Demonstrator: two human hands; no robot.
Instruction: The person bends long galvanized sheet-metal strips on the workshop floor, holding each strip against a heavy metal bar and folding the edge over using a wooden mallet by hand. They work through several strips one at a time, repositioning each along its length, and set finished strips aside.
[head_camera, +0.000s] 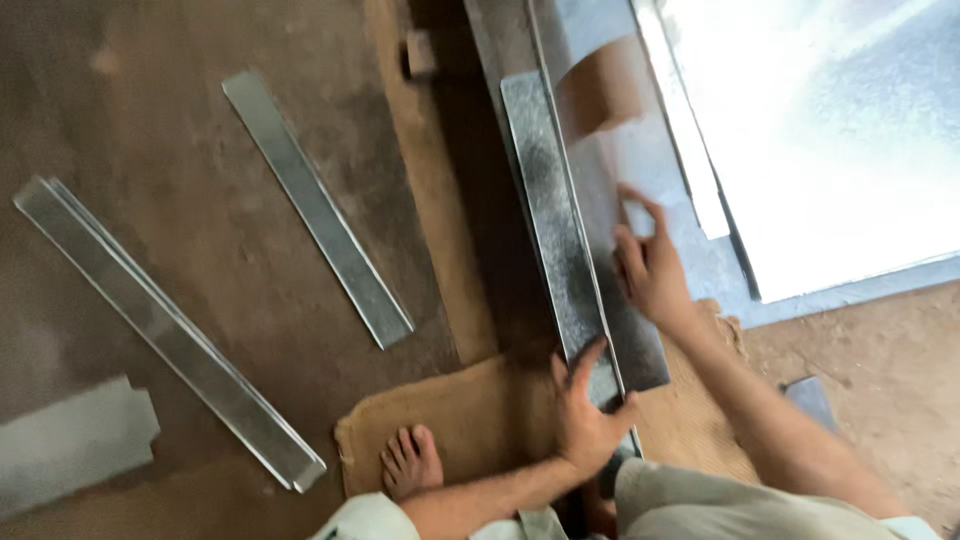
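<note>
A long folded strip of grey sheet metal runs from my lap up the middle of the head view. My left hand grips its near end, thumb on one side and fingers on the other. My right hand presses flat on the strip's right flange, fingers spread and pointing up. The strip lies against a larger metal sheet on its right. My bare foot rests on a piece of burlap sacking.
Two loose metal strips lie on the brown floor to the left, one short, one longer and folded. A flat grey offcut sits at the lower left. A big shiny sheet fills the upper right.
</note>
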